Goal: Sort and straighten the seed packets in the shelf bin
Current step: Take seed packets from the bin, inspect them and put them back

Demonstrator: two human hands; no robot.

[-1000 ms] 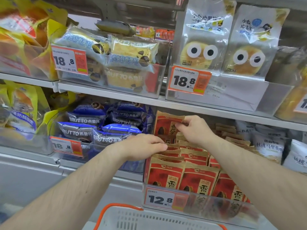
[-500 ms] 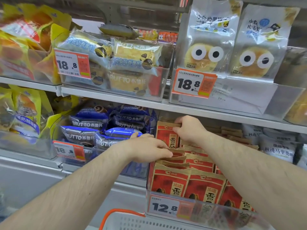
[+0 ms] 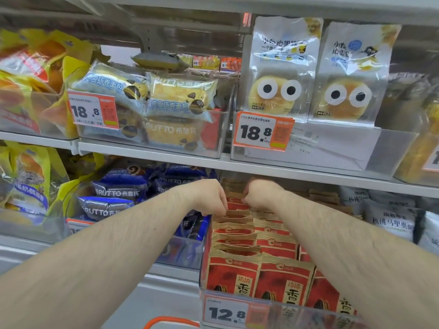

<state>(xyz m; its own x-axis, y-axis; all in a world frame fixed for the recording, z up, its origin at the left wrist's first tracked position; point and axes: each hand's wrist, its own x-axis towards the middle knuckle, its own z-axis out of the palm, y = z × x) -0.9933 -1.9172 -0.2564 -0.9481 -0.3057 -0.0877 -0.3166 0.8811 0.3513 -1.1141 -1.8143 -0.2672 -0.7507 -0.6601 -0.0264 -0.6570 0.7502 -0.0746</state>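
Red and tan seed packets [image 3: 234, 269] stand in rows inside a clear shelf bin [image 3: 297, 314] with a 12.8 price tag. My left hand [image 3: 209, 198] reaches deep into the bin's left row, fingers pinched down on the top edge of a rear packet [image 3: 234, 201]. My right hand [image 3: 260, 193] is beside it, fingers curled on the same rear packet's top edge. Both hands are under the upper shelf, and the packet's lower part is hidden by the rows in front.
A bin of blue BRUTTO bags [image 3: 118, 193] sits left of the seed bin. White walnut-snack bags [image 3: 389, 219] sit to its right. The upper shelf [image 3: 213, 162] carries bread bins just above my hands. An orange basket handle [image 3: 171, 321] shows at the bottom.
Both hands have moved further back into the bin and closer together. The raised rear packet has been pushed down among the rows. The camera has tilted up and nearer.
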